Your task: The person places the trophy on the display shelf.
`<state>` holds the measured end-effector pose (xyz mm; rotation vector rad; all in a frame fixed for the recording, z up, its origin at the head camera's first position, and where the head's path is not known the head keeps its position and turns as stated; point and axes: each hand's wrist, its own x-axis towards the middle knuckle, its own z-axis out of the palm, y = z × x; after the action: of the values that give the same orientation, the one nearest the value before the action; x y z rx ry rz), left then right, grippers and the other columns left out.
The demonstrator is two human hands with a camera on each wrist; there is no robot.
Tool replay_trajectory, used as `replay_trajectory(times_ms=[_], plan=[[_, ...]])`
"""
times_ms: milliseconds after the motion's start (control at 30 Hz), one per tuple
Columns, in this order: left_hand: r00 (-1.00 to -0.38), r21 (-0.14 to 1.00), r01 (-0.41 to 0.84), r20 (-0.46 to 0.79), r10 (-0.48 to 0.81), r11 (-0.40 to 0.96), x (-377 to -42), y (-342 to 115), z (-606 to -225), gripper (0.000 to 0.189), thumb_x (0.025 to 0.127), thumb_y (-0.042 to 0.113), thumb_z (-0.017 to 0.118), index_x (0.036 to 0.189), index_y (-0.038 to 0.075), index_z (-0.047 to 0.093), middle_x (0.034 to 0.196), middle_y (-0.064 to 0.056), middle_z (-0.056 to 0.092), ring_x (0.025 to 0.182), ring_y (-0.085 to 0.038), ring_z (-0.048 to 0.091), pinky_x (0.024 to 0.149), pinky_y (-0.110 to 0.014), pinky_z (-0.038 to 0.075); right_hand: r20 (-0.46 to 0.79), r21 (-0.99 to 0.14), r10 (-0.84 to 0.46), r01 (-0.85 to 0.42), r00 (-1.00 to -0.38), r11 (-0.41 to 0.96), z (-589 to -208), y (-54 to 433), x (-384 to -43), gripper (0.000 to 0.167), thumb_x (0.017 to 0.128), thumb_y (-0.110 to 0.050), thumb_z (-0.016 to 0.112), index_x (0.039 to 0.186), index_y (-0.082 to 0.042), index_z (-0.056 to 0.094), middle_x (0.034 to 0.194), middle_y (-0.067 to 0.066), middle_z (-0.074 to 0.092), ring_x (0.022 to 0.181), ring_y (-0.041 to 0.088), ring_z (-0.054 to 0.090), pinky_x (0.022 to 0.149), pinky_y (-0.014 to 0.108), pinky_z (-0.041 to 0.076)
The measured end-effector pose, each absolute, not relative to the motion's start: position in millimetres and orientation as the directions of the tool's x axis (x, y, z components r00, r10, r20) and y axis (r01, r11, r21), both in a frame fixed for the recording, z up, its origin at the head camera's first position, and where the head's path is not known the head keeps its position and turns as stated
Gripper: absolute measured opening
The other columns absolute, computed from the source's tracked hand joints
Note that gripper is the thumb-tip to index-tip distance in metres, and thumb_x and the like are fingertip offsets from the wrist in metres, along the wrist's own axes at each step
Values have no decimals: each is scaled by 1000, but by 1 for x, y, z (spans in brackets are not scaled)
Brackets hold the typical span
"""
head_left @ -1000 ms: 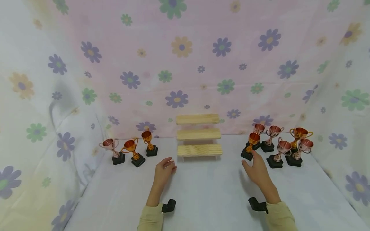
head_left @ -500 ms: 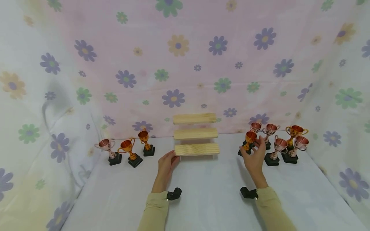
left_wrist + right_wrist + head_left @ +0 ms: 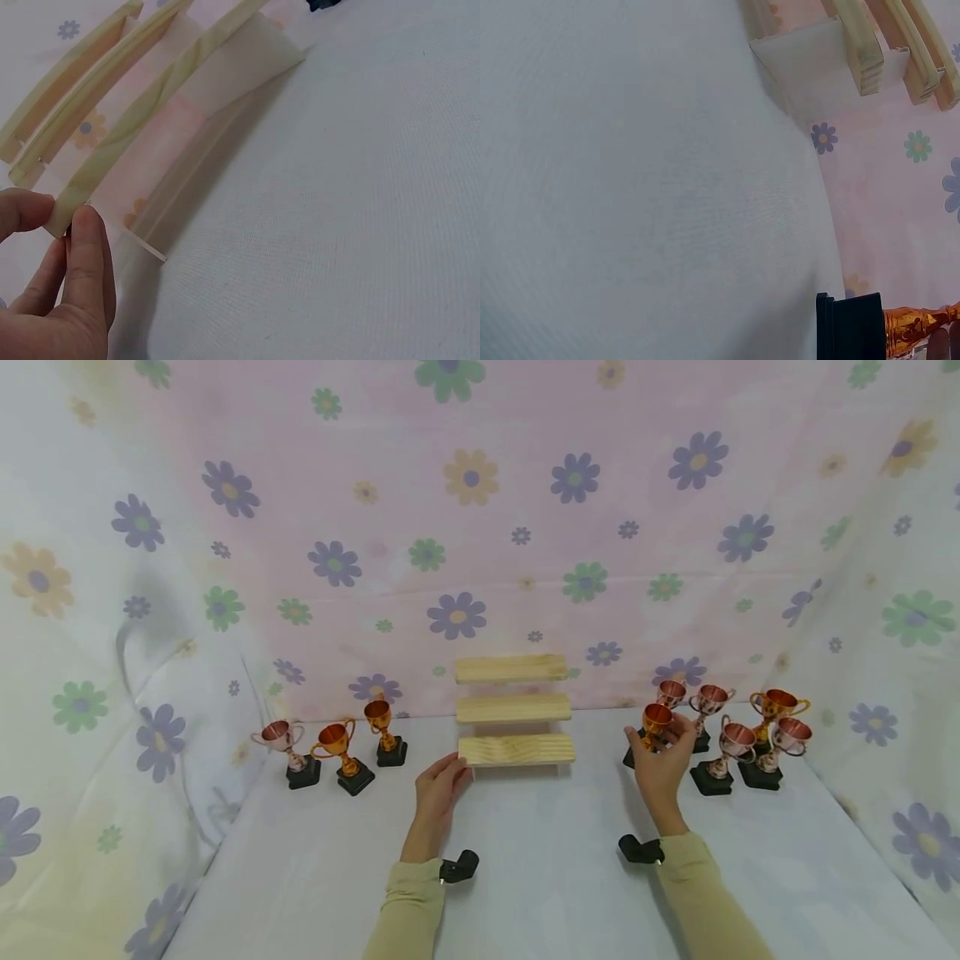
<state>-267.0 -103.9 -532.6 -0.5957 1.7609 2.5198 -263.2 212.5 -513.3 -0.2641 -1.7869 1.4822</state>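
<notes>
A three-step wooden display stand (image 3: 517,749) stands at the middle back of the table. My left hand (image 3: 438,789) pinches the left end of its lowest step, thumb on top and fingers beneath, as the left wrist view shows at the step's end (image 3: 71,199). At the right, my right hand (image 3: 662,781) holds a small gold trophy cup (image 3: 657,717) by the stem, with fingers and thumb around it. Its black square base (image 3: 851,326) shows in the right wrist view, and the hand partly hides the trophy in the head view.
Several more trophies crowd close behind and right of my right hand, including a rose-gold one (image 3: 737,739) and a gold one (image 3: 777,703). To the left stand a rose-gold trophy (image 3: 277,735) and two gold trophies (image 3: 335,740). A flowered cloth (image 3: 405,485) hangs behind the white table (image 3: 540,860).
My left hand has moved up to the stand and taken hold of its lowest step. My right hand has closed its fingers around the gold trophy. The head view has shifted slightly.
</notes>
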Motion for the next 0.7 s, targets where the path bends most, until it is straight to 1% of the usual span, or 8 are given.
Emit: replay_trajectory(times_ms=[167,233,400,533,633,700], plan=[[-912,898,-239,-338,-232,-368,-266,-100,-529,37,98,5,63,133,-9,59,130,-24,59,100,-19,66,89,-24,61,434,-901,618,-300,-656,314,-519,218,-269,68,86,-1,79,138,9,38,132,20,45,107,10,45,93,33,48],[-909,898,-241,-342,-239,-368,-266,-99,-528,37,98,5,63,133,-9,60,130,-24,59,100,-20,65,89,-24,61,438,-899,617,-306,-653,315,-522,220,-271,67,86,-4,81,136,9,39,130,16,46,106,7,45,91,27,48],[-903,894,-247,-352,-244,-374,-266,-98,-530,38,99,7,62,134,-8,58,130,-24,59,102,-21,65,91,-26,60,452,-892,605,-348,-656,289,-525,223,-273,58,90,-4,76,132,11,39,126,12,47,103,6,49,85,15,47],[-905,895,-236,-344,-250,-379,-266,-96,-531,37,99,6,61,133,-8,59,128,-24,60,100,-20,66,90,-26,61,455,-890,579,-363,-676,276,-526,222,-271,52,94,-1,69,133,11,38,125,7,47,100,4,49,80,11,46],[-906,897,-216,-331,-262,-385,-266,-96,-532,36,99,5,62,132,-9,59,126,-24,60,98,-19,67,88,-26,61,468,-884,552,-357,-690,303,-527,221,-269,51,94,2,67,135,12,37,125,7,47,98,3,47,80,7,45],[-907,898,-203,-322,-271,-390,-266,-96,-533,36,98,4,62,132,-10,59,126,-25,60,96,-19,67,87,-26,62,481,-876,533,-361,-696,319,-528,220,-267,52,95,5,65,137,13,37,125,12,47,97,5,47,79,5,44]])
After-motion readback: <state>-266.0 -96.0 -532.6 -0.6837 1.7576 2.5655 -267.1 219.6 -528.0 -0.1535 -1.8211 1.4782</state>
